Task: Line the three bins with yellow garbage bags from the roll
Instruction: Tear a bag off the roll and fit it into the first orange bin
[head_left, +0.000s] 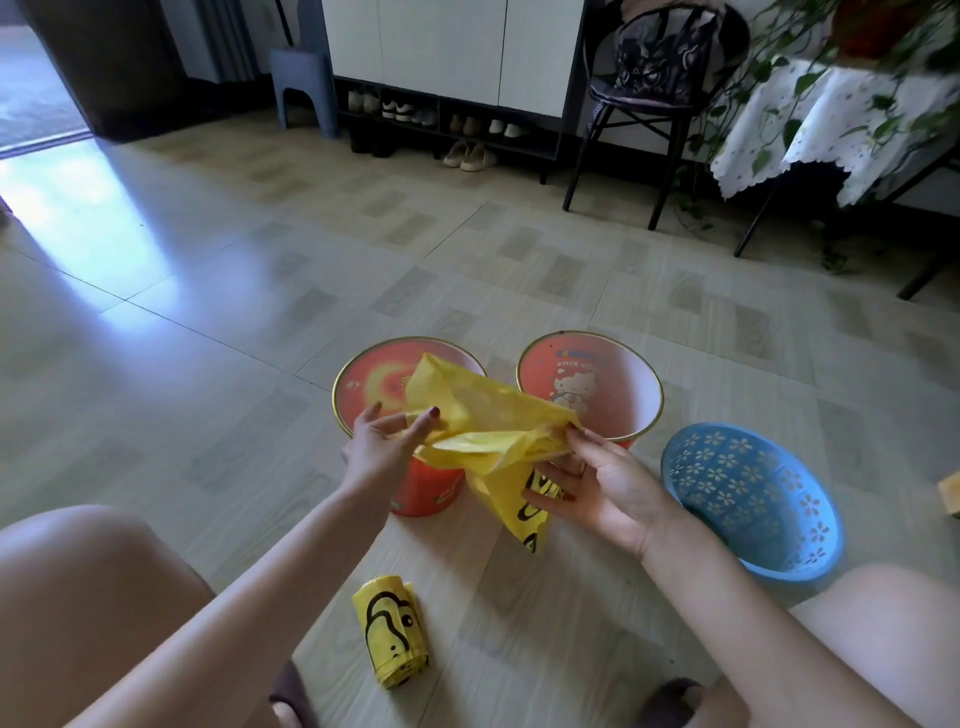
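A loose yellow garbage bag (483, 431) with black print is held between both hands above the floor. My left hand (382, 441) pinches its left edge; my right hand (602, 483) grips its right side and the hanging end. Behind it stand two orange bins: the left one (363, 384), partly hidden by the bag, and the right one (623, 384) with a cartoon print. A blue perforated basket bin (753, 499) sits at the right, tilted toward me. The yellow bag roll (392, 631) lies on the floor between my knees.
Tiled floor all around. A shoe cabinet (447, 93) with shoes, a grey stool (301, 88), a black chair (654, 98) and a cloth-covered table (831, 124) with trailing plants stand along the far wall. My knees and slippers frame the bottom.
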